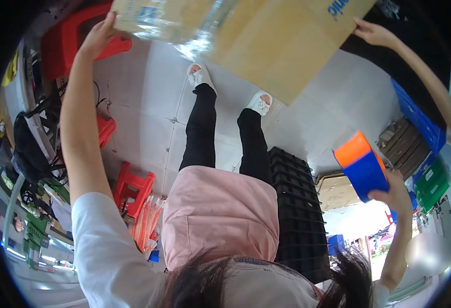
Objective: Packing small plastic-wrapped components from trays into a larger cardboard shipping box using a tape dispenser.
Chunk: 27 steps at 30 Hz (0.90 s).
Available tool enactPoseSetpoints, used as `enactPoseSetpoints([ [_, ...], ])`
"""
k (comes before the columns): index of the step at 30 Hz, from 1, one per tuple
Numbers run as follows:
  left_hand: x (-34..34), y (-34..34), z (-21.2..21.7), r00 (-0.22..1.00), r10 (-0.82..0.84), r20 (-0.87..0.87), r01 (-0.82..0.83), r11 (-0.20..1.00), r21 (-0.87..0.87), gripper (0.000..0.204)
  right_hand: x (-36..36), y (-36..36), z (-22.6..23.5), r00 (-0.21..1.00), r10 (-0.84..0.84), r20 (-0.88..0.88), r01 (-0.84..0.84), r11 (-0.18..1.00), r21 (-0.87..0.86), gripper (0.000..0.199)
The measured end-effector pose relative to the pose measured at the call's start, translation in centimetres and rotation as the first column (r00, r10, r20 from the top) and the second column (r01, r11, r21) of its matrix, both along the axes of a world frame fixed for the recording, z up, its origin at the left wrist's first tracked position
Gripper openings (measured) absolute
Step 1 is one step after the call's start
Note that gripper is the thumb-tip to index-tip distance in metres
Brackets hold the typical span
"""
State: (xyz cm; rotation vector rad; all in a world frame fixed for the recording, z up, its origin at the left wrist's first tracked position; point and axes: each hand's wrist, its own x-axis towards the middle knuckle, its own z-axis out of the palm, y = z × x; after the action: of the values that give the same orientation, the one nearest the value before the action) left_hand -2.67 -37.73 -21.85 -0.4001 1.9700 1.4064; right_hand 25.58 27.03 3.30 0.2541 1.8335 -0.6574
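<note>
A large brown cardboard box (282,41) is held up across the top of the view, with shiny clear tape (184,25) over its left part. My left hand (99,36) grips the box's left corner, arm stretched up. My right hand (395,194) is off to the right, apart from the box, holding a blue and orange tape dispenser (361,164). Another person's hand (376,33) holds the box's right edge from the upper right. Below the box I see my pink skirt, black trousers and white sandals on the tiled floor.
A stack of black plastic crates (297,205) stands beside my right leg. Red plastic stools (133,187) sit at the left, another (76,36) at the top left. Blue crates (420,123), green crates (433,179) and an open carton (335,190) line the right side.
</note>
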Motion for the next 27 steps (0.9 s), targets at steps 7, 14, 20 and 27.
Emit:
enactPoseSetpoints([
  [7,-1.9,-6.6,0.0,0.979,-0.203,0.016,0.203,0.978,-0.049,0.054,7.4,4.4,-7.6,0.985,-0.019,-0.170,-0.025,0.969,-0.248,0.047],
  [14,-1.7,-2.2,3.4,0.966,0.250,0.063,-0.243,0.965,-0.101,0.052,6.2,2.7,-15.7,0.984,-0.139,0.109,0.164,0.949,-0.269,0.039],
  [20,3.1,8.9,1.7,0.611,-0.711,-0.347,-0.014,0.429,-0.903,0.047,4.0,-5.5,-23.1,0.942,-0.062,-0.330,0.021,0.992,-0.128,0.042],
  [27,25.9,36.5,4.1,-0.430,-0.842,0.327,-0.022,-0.352,-0.936,0.062,6.8,-12.6,-28.1,0.978,-0.166,-0.124,0.201,0.911,0.360,0.023],
])
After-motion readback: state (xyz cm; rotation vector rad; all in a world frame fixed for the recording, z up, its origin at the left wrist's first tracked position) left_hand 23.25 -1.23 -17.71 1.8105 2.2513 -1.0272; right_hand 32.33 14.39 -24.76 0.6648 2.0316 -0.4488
